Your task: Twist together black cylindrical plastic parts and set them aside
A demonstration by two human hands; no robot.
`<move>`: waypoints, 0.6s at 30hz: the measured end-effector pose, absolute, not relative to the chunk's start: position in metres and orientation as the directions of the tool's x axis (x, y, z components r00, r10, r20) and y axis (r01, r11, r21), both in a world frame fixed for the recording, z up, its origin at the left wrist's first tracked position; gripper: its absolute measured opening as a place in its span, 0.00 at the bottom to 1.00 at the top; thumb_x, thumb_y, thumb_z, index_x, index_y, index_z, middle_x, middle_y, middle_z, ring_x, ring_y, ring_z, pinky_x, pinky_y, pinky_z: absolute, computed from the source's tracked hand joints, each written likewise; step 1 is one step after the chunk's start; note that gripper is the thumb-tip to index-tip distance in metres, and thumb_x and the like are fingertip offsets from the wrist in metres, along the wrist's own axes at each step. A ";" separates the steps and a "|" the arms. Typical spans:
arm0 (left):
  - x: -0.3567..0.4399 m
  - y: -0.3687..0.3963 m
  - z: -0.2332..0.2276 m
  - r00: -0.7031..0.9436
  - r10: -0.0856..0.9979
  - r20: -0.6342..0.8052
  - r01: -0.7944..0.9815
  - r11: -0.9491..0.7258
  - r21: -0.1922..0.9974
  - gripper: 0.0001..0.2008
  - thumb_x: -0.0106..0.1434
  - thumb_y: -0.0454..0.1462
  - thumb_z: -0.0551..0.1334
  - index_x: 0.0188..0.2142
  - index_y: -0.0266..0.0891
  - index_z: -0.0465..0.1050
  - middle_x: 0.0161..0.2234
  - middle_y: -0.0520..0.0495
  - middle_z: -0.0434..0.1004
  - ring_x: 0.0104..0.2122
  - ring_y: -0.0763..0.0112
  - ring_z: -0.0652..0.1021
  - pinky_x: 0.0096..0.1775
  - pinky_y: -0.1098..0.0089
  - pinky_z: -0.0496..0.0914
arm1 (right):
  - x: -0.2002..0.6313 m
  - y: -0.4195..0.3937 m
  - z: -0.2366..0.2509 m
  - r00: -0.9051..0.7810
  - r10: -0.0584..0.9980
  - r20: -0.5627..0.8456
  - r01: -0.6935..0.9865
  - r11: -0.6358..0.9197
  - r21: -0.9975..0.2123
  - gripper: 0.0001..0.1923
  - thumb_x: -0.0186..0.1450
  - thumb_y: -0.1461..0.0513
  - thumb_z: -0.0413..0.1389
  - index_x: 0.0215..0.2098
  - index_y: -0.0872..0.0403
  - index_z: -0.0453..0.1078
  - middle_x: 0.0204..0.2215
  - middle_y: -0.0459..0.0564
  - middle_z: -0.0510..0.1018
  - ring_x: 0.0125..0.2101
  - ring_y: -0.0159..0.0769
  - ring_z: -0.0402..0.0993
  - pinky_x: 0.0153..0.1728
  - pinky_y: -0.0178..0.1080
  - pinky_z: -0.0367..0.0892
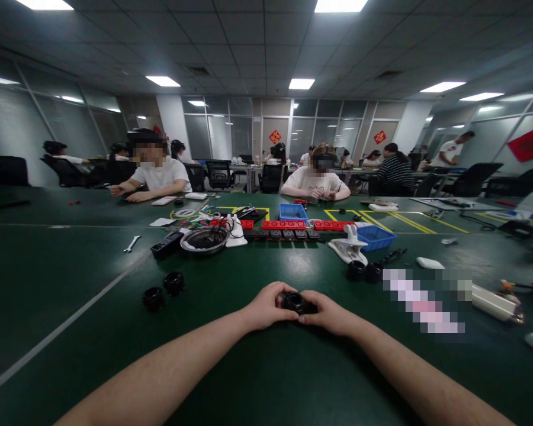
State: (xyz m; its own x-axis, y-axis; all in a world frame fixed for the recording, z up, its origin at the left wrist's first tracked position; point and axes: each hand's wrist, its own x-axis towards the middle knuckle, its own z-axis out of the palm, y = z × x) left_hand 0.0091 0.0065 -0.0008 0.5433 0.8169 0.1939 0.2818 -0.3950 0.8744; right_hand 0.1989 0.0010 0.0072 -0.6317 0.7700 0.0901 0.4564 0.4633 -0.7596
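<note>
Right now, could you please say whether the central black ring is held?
Held: the left hand and right hand clasp the black ring from opposite sides.

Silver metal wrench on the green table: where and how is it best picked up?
Probably by the slim middle of the wrench, pinched across from above with the nearer left hand once free: it lies flat on the table, its shank narrower than its ends.

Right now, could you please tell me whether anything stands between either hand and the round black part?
Nothing visible does: the left hand and right hand both touch the round black part directly. Two similar parts lie apart, to the left.
</note>
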 end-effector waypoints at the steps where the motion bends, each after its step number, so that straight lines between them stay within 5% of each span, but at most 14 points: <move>1: 0.009 0.006 0.000 0.537 0.820 0.197 0.284 -0.395 0.874 0.22 0.44 0.38 0.66 0.40 0.36 0.65 0.31 0.51 0.65 0.24 0.78 0.65 0.25 0.77 0.59 | 0.199 0.001 0.007 -0.627 0.774 0.086 0.454 0.453 -0.767 0.13 0.52 0.61 0.57 0.35 0.57 0.66 0.30 0.46 0.67 0.31 0.34 0.63 0.31 0.34 0.59; 7: 0.017 -0.005 0.005 0.413 0.890 0.191 0.368 -0.356 0.859 0.21 0.42 0.39 0.67 0.36 0.35 0.66 0.29 0.52 0.63 0.22 0.80 0.62 0.23 0.78 0.57 | 0.194 0.000 0.001 -0.498 0.863 0.079 0.558 0.389 -0.733 0.14 0.48 0.58 0.59 0.29 0.57 0.62 0.24 0.42 0.65 0.25 0.30 0.60 0.24 0.30 0.55; 13: 0.024 -0.008 -0.005 0.241 0.933 0.266 0.431 -0.349 0.832 0.19 0.42 0.36 0.66 0.35 0.37 0.66 0.32 0.51 0.64 0.26 0.75 0.66 0.26 0.75 0.60 | 0.175 -0.012 -0.003 -0.244 0.939 0.242 0.853 0.327 -0.407 0.14 0.47 0.56 0.58 0.24 0.55 0.59 0.21 0.44 0.65 0.23 0.31 0.60 0.23 0.32 0.50; 15: 0.023 -0.006 -0.005 0.255 0.931 0.262 0.412 -0.349 0.841 0.19 0.42 0.35 0.66 0.35 0.36 0.66 0.32 0.51 0.64 0.26 0.75 0.65 0.26 0.76 0.60 | 0.173 -0.014 -0.002 -0.244 0.928 0.281 0.887 0.330 -0.321 0.15 0.48 0.53 0.57 0.25 0.55 0.60 0.23 0.46 0.67 0.26 0.34 0.62 0.26 0.34 0.51; 18: 0.019 -0.003 -0.001 0.355 0.910 0.215 0.353 -0.344 0.870 0.19 0.43 0.36 0.66 0.36 0.35 0.66 0.31 0.51 0.64 0.23 0.78 0.64 0.24 0.77 0.59 | 0.178 -0.011 -0.001 -0.335 0.904 0.265 0.837 0.415 -0.357 0.20 0.47 0.51 0.57 0.33 0.55 0.63 0.29 0.48 0.69 0.31 0.38 0.63 0.30 0.36 0.54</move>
State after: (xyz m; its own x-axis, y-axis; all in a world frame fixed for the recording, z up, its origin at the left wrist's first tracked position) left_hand 0.0186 -0.0029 -0.0012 0.3545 0.9099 0.2155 0.3527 -0.3436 0.8704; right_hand 0.1779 -0.0115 -0.0006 -0.3353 0.9041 0.2650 0.8371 0.4149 -0.3565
